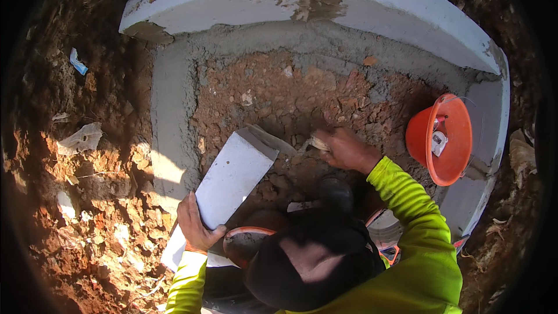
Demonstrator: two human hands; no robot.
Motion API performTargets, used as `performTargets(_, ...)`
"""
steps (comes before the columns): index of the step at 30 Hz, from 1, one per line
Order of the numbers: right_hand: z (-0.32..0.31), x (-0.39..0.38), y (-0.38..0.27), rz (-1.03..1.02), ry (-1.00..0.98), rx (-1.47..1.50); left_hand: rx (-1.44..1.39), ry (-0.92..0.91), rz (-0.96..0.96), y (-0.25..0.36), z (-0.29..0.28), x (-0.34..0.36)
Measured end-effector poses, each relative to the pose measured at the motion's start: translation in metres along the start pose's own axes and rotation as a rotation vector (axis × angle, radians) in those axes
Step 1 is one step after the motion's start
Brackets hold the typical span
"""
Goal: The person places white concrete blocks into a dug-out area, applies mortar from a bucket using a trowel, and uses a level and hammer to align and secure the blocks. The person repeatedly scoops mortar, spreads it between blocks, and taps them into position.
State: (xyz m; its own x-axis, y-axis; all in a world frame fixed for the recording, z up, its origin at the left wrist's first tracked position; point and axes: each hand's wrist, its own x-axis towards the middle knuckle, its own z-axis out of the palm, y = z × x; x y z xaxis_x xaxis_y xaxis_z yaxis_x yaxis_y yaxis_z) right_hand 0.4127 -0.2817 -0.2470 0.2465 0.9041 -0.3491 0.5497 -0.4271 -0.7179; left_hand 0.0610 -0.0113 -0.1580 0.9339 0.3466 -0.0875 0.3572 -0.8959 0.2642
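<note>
Partly edged masonry bed. The left hand (197, 227) clasps a pale block (232, 177), thumb and fingers spread apart across its body; the block slants beside the left mortar strip (170, 93). The right hand (344, 148) is curled around a trowel handle (318, 142), near grey mortar (273, 139) at the block's far end. Pale walling (232, 9) already lines 2 sides, far and right; the left strip, bare of blocks, appears unfinished.
</note>
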Motion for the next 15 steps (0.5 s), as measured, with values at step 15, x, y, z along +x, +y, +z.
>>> performTargets(15, -0.018, -0.077, -0.043, 0.02, 0.138, -0.182, -0.024, -0.008, -0.036, 0.002, 0.001, -0.003)
